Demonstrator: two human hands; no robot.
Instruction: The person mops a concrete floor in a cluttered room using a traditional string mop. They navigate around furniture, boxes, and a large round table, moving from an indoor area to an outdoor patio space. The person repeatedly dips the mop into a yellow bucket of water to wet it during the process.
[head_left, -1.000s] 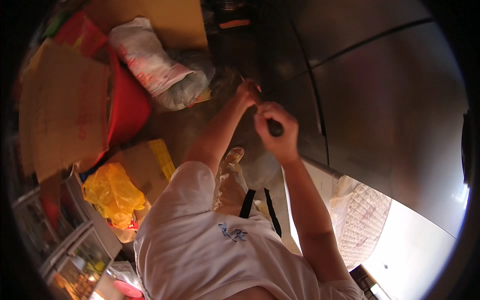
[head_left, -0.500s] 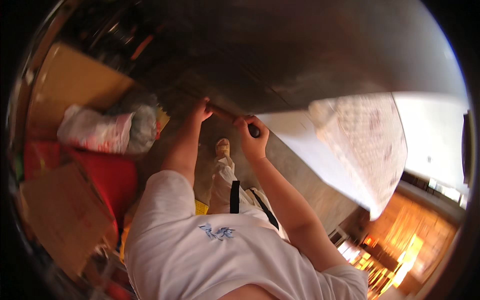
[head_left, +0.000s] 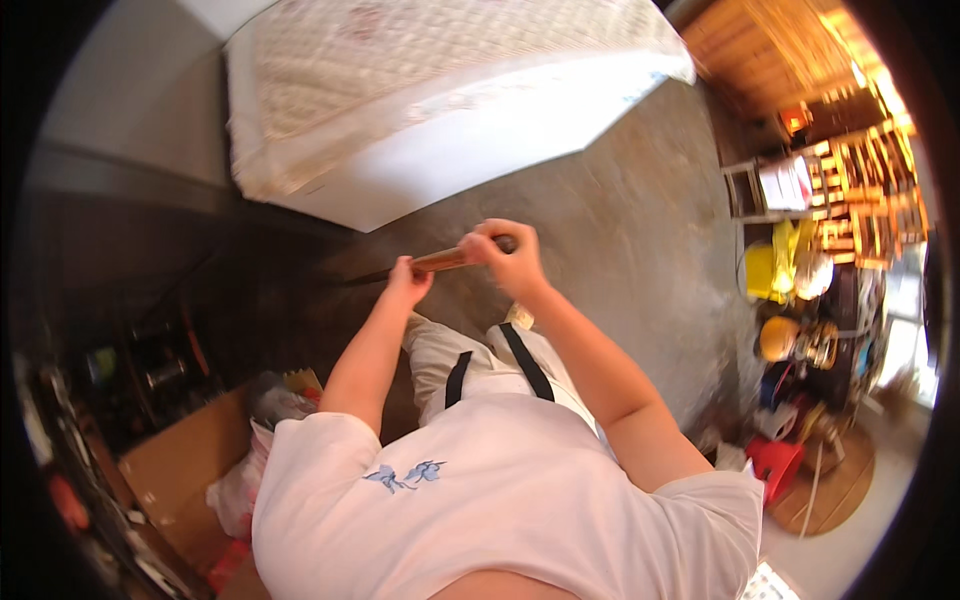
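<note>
- At the far left we see a dim corner with a cardboard box and a crumpled plastic bag on the floor beside it, both well apart from our hands.
- Our left hand is closed in a pinch on the near end of a long knife-like tool, whose thin dark blade runs off to the left over the grey floor.
- Our right hand is curled shut round the tool's brown wooden handle, so both hands hold the one tool level in front of the chest, just above our knees.
- We judge the step in hand to be working or checking the blade between the two hands; whether the left fingers rub or only steady it, we cannot tell.
- The next move, as we judge it, calls for a steady right-hand grip while the left fingers keep clear of the edge.
- Behind the hands lies a white quilted mattress; at the far right, cluttered shelves.
- Against half a second ago, the view has swung: the mattress now sits at upper left instead of the right, and the hands stay joined on the tool.
</note>
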